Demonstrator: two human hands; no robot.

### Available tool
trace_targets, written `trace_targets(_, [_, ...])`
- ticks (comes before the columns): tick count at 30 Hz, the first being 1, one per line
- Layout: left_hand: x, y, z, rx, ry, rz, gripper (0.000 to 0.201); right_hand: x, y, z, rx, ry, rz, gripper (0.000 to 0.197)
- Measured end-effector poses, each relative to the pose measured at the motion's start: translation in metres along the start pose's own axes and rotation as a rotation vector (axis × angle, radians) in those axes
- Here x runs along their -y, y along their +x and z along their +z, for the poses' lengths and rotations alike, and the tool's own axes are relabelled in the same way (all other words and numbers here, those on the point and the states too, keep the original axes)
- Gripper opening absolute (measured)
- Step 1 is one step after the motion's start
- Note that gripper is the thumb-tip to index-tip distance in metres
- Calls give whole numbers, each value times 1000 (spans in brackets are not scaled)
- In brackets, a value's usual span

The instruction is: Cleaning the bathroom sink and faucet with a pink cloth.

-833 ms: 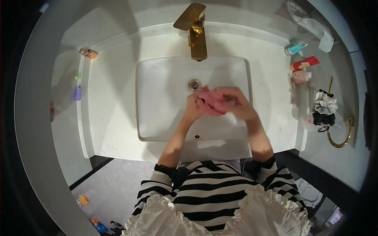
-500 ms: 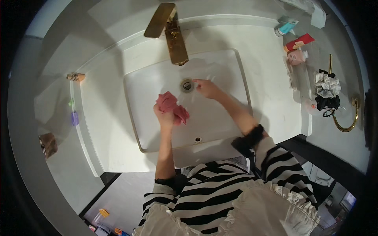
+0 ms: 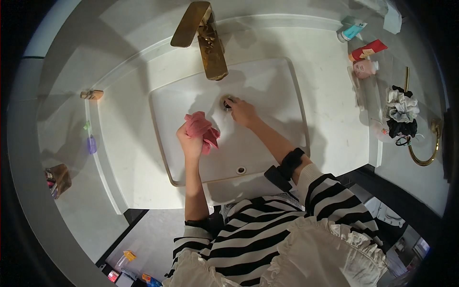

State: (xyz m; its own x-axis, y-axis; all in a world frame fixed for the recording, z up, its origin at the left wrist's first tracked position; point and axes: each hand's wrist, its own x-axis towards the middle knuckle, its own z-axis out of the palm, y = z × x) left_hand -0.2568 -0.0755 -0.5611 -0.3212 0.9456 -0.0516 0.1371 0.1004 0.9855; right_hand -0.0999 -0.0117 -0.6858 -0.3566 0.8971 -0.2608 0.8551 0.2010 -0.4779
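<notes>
A crumpled pink cloth (image 3: 202,130) is bunched in my left hand (image 3: 190,144), raised over the left part of the white sink basin (image 3: 275,91). My fingers are closed around it, and its loose end hangs to the right. My right hand (image 3: 244,114) reaches down to the drain near the back of the basin. Its thumb and fingertips close on the dark drain stopper (image 3: 227,104), partly hiding it. Above the drain juts the spout of a bronze faucet (image 3: 213,57).
At the back right ledge stand a teal tube (image 3: 353,32), a red tube (image 3: 368,49) and a pink bottle (image 3: 366,69). Scrunchies (image 3: 402,107) hang by a gold ring (image 3: 423,162) on the right. A purple item (image 3: 91,144) sits on the left ledge.
My right hand has moved left and its fingertips have come onto the drain stopper. My left hand has shifted slightly left with the pink cloth.
</notes>
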Motion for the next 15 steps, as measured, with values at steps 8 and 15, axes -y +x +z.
trace_targets(8, [-33,5,10,311,463,55,14,54,-38,-100,-30,503,-559,64])
trace_targets(15, [-47,7,18,376,415,-148,14,65,-44,-119,93,221,-379,45])
